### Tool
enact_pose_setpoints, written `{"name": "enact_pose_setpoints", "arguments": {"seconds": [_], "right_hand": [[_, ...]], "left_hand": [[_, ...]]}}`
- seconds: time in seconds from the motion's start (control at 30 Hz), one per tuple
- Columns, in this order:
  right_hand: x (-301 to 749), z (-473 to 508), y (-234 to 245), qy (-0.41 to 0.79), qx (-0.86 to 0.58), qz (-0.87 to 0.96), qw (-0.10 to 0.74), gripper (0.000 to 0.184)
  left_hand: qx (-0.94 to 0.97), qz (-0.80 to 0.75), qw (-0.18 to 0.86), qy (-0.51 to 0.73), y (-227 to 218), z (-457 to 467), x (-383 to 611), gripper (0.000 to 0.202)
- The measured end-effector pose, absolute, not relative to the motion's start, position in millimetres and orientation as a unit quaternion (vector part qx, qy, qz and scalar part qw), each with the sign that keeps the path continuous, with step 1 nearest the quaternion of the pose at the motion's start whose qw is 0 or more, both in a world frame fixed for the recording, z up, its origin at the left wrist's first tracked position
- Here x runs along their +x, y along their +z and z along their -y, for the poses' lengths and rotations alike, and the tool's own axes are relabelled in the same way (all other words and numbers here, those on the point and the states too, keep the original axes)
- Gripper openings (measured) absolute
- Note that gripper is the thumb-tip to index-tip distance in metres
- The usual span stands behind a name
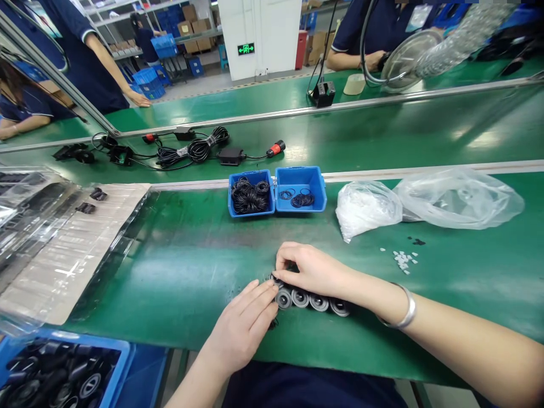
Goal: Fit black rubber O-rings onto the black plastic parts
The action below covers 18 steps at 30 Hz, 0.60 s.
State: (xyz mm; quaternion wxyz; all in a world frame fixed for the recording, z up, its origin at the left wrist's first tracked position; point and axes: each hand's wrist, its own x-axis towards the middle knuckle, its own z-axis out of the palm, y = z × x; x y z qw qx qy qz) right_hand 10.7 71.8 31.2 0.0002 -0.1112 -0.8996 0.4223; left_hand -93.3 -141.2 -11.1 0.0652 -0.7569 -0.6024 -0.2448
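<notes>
A row of round grey-and-black ringed parts point(300, 298) sits on the green bench in front of me. My left hand point(244, 326) is open, its fingers stretched out and lying against the left end of the row. Above it, my right hand point(312, 266) has thumb and forefinger pinched together at another round part point(277, 279) behind the row. Whatever the pinch holds is too small and covered to make out. Some of the parts are hidden beneath my right hand and wrist. Small dark pieces point(273, 323) show beside my left fingers.
Blue bins hold black rings, one bin point(230, 207) fuller than the other bin point(323, 198). To the right are plastic bags point(369, 207) and small white pieces point(403, 259). Coiled cables point(204, 148) lie beyond. A crate point(125, 354) of black parts stands lower left; co-workers are opposite.
</notes>
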Motion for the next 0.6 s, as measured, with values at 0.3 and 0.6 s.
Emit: {"name": "enact_pose_setpoints", "arguments": {"seconds": [0.3, 0.6], "right_hand": [[-1.5, -95.4, 27.2, 0.533, -0.122, 0.835, -0.063, 0.016], [-26.8, -107.2, 9.7, 0.746, -0.142, 0.617, -0.208, 0.037]], "left_hand": [[-0.751, 0.622, 0.076, -0.208, -8.0, 128.1, -103.2, 0.028], [-0.749, 0.627, 0.086, -0.197, -11.9, 116.1, -107.7, 0.028]]}}
